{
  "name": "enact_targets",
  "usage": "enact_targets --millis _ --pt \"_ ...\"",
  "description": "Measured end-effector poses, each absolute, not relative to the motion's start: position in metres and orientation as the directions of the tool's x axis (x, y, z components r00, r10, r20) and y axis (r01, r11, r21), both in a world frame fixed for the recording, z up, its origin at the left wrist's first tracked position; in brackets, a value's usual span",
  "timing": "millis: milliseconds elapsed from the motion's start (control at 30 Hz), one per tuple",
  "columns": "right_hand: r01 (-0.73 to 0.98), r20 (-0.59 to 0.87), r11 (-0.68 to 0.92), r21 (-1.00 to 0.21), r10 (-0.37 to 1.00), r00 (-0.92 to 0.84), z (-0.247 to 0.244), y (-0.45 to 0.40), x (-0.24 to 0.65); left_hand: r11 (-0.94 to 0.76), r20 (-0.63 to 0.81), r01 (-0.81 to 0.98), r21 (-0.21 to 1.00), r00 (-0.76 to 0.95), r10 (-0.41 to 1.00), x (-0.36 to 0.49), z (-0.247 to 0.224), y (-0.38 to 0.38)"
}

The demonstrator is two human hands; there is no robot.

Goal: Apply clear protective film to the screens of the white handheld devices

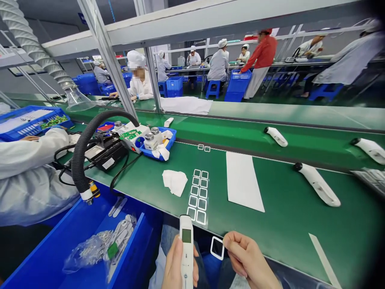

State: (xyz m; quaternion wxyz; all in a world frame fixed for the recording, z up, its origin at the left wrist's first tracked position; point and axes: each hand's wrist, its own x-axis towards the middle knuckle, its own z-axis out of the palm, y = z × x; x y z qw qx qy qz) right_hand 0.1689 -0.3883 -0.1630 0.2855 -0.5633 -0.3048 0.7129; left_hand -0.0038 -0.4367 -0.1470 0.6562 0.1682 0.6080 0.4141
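My left hand point(173, 261) is wrapped round a white infrared thermometer point(186, 257), held upright with its small grey screen facing me. Between thumb and forefinger, my right hand point(248, 257) pinches a white-rimmed square window piece point(217, 248) by its right edge, just apart from the thermometer. Beyond the hands, a sheet of similar window pieces point(194, 200) lies in two columns on the green bench. Left of that sheet is a crumpled white cloth point(174, 182); to its right, a blank white sheet of paper point(244, 180).
More thermometers lie at the right, one on the bench point(319, 184) and others on the green conveyor point(228, 136). A blue bin point(144, 237) with bagged parts stands low left. A black flexible hose point(76, 152) arches over the bench edge. A co-worker's sleeve point(39, 148) is at left.
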Motion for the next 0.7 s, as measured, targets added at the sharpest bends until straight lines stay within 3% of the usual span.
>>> enact_targets --millis 567,700 --pt "-0.132 -0.578 -0.618 -0.775 0.778 -0.247 -0.157 -0.39 0.186 0.636 -0.674 -0.271 0.723 -0.073 0.735 0.017 -0.137 -0.428" --pt "-0.11 -0.503 -0.528 -0.842 0.843 -0.191 -0.148 -0.391 0.192 0.672 -0.688 -0.224 0.706 0.005 0.725 0.031 -0.129 -0.416"
